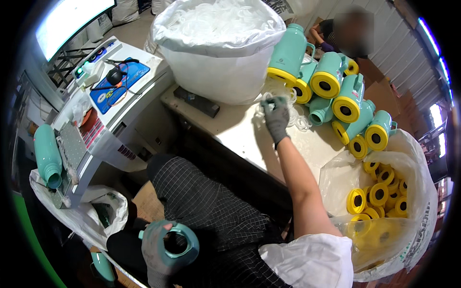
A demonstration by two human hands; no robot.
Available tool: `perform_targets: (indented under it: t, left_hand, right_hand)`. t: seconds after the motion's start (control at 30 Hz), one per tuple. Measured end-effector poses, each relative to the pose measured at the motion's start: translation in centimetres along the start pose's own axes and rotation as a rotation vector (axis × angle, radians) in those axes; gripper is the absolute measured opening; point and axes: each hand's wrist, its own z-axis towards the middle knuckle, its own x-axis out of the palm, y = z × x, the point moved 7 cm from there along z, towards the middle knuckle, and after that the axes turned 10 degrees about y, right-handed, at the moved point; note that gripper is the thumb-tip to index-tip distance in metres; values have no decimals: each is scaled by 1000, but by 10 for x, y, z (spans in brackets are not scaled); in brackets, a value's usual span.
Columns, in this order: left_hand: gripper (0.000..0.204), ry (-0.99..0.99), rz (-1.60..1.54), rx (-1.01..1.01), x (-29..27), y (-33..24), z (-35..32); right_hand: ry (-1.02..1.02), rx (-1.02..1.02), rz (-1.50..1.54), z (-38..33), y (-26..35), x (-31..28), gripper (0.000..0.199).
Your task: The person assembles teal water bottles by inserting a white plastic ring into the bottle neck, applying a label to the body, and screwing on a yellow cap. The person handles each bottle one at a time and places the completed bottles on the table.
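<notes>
Near the bottom of the head view, my left hand (158, 276), in a grey glove, is wrapped round a teal jug body (188, 246). Its round, dark opening faces up, and a bare fingertip shows at its rim. Out over the white worktable (235, 137), my right hand (277, 119), also gloved, reaches into a small pile of white plastic rings (301, 122). Its fingers are curled together, with a bit of white ring showing among them. Several teal jugs (326, 79) with yellow bases lie stacked just right of that hand.
A big white sack (211, 72) of clear rings stands behind. At right, a lined bag (418, 177) holds yellow bases (379, 194). A dark block (197, 102) lies on the table. Left are a desk with a blue mat (127, 79) and another teal jug (47, 153). A person (331, 36) sits beyond.
</notes>
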Motion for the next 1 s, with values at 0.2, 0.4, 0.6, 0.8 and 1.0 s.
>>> perform_targets:
  t: [0.2, 0.4, 0.6, 0.8, 1.0]
  left_hand:
    - [102, -67, 31, -150, 1, 8, 1]
    - [93, -52, 342, 39, -5, -9, 2]
    - [46, -119, 375, -92, -25, -17, -9]
    - [40, -119, 368, -28, -35, -12, -21]
    - [34, -29, 288, -23, -32, -2, -12]
  right_hand:
    - [470, 166, 783, -95, 95, 36, 26]
    - [995, -756, 787, -221, 305, -1, 32]
    - [588, -1084, 886, -232, 337, -36, 24]
    - [756, -1073, 895, -253, 347, -51, 36]
    - [1006, -1035, 658, -268, 346, -52, 47]
